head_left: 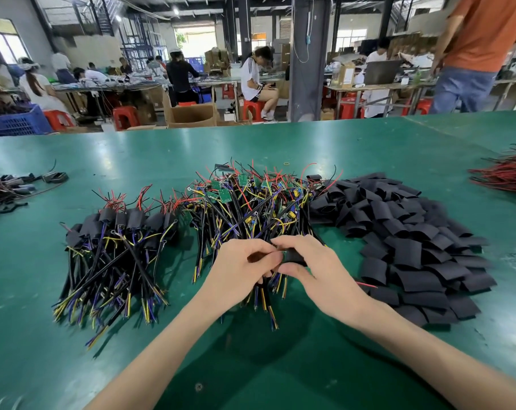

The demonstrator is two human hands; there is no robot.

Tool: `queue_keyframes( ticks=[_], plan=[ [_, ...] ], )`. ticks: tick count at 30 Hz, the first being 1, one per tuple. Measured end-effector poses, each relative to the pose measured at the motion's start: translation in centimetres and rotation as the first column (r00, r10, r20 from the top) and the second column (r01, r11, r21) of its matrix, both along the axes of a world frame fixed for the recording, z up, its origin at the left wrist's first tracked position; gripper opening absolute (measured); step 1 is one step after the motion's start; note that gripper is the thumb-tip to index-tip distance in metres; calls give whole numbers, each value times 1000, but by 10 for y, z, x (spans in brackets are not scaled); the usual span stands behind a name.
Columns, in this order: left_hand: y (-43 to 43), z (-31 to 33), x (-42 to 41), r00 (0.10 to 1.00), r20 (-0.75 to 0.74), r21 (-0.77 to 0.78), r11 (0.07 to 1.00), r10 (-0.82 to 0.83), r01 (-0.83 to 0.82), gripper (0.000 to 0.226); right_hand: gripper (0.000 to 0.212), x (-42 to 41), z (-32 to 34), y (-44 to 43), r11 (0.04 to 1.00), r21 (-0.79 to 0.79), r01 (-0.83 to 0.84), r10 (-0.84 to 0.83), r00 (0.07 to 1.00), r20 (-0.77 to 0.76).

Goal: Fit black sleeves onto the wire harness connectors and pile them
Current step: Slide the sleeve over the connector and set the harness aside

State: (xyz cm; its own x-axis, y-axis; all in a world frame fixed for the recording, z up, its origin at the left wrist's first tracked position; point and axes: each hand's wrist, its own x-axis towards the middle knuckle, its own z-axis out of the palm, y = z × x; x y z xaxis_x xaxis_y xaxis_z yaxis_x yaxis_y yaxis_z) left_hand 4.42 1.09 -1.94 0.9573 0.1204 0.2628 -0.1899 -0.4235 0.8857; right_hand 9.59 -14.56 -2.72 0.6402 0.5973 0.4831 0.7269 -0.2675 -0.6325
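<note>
My left hand [239,270] and my right hand [319,273] meet over the green table [73,161], just in front of the middle heap. Between the fingers of both is a black sleeve [293,257] on a wire harness [265,294], whose black, yellow and blue wires hang below my left hand. The connector itself is hidden by my fingers. Behind my hands lies a heap of bare harnesses with small green boards [251,199]. At the left sits a pile of sleeved harnesses [117,241]. A heap of loose black sleeves [404,241] spreads out at the right.
A bundle of red and black wires [505,173] lies at the table's right edge. Some dark cables and parts [11,187] lie at the far left. A person in an orange shirt [475,54] stands beyond the table's far right; other workers sit at benches behind.
</note>
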Motion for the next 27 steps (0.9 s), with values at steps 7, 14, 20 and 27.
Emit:
queue_keyframes(
  ticks=[7,14,20,27],
  plan=[
    [-3,-1,-1,1000,-3,22,1000,0,0,23,63,4,-7,-3,945,-326,2,114,935,337],
    [1,5,-2,996,-6,-55,994,94,-94,16,48,15,11,-14,960,-251,121,-88,986,139],
    [-4,6,-3,995,-5,-52,993,104,-104,18,12,5,14,-11,721,-581,377,-124,895,427],
    [-9,2,-5,993,28,-47,992,116,-114,26,21,-1,9,-4,765,-576,288,-173,953,248]
  ],
)
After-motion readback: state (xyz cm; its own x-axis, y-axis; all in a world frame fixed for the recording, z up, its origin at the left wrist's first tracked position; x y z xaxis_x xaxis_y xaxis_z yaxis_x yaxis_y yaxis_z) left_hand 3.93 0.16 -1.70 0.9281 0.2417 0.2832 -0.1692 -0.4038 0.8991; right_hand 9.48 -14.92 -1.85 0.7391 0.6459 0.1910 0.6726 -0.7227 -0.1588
